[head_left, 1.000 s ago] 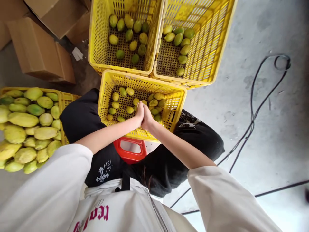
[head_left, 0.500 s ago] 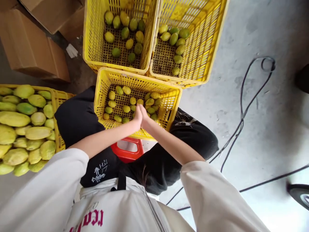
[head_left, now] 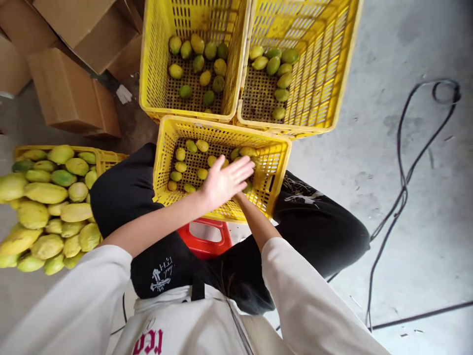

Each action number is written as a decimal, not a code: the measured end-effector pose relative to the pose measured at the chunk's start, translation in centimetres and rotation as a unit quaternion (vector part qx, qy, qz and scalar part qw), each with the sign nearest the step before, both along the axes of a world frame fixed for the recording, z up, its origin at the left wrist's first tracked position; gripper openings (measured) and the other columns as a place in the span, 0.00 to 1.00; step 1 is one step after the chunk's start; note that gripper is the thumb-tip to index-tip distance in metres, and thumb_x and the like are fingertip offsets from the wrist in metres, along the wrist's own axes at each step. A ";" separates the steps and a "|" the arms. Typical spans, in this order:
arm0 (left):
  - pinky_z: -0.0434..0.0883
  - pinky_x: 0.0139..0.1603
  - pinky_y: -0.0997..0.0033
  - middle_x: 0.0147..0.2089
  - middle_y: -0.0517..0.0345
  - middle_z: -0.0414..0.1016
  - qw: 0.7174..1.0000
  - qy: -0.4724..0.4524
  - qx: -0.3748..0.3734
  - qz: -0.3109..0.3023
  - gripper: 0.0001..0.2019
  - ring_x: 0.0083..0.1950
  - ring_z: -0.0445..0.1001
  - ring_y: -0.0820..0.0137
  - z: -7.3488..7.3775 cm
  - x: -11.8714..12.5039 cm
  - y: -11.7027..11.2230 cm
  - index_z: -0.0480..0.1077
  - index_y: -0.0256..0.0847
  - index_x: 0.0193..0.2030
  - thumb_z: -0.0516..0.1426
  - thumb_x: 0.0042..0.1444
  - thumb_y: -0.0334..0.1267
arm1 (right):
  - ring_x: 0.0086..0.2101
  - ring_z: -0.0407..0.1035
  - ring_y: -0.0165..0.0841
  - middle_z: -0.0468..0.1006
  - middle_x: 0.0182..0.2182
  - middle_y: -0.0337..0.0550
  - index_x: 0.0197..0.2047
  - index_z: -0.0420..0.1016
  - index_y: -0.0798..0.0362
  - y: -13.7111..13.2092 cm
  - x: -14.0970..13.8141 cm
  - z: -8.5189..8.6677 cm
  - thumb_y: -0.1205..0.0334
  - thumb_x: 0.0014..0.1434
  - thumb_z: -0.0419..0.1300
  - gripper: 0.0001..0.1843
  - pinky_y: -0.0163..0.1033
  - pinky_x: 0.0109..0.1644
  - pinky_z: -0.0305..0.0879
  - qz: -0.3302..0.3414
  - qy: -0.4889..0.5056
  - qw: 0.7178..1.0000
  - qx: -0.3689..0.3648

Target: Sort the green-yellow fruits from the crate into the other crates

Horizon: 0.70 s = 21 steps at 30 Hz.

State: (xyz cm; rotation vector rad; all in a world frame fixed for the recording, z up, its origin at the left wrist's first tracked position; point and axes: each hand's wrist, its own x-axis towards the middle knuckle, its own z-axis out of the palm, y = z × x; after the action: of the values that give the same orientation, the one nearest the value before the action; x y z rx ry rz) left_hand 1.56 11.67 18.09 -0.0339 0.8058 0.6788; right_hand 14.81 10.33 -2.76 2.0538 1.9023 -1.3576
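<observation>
My left hand [head_left: 224,181] is spread flat, fingers apart, over the near yellow crate [head_left: 165,148] between my knees, holding nothing. It covers my right hand, of which only the forearm shows, reaching under it towards the crate's right side. Several small green-yellow fruits [head_left: 190,147] lie on the crate's floor.
Two more yellow crates [head_left: 152,59] [head_left: 328,74] with several fruits stand behind. A crate [head_left: 105,158] heaped with larger yellow-green fruits [head_left: 44,192] is at my left. Cardboard boxes [head_left: 70,93] lie at the back left. A red stool [head_left: 205,236] is under me. Black cables [head_left: 402,172] cross the concrete floor at right.
My hands were pressed together above the near crate. Now the left hand has opened flat and moved right, over the right hand, which has dropped below it out of sight.
</observation>
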 end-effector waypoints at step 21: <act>0.59 0.79 0.55 0.77 0.52 0.71 0.965 0.231 -0.101 0.070 0.32 0.82 0.62 0.62 -18.2 -8.8 3.2 0.72 0.50 0.71 0.40 0.75 0.58 | 0.64 0.68 0.60 0.67 0.69 0.68 0.69 0.72 0.53 8.2 -4.7 -9.7 0.64 0.60 0.66 0.34 0.58 0.69 0.62 0.216 -0.059 0.974 -0.023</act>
State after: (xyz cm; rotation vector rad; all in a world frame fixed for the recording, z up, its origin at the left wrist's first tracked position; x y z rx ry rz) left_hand -7.24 14.90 -0.07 -0.1216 1.3302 0.7480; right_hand 10.13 18.50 -12.48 1.5311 2.0780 -1.1343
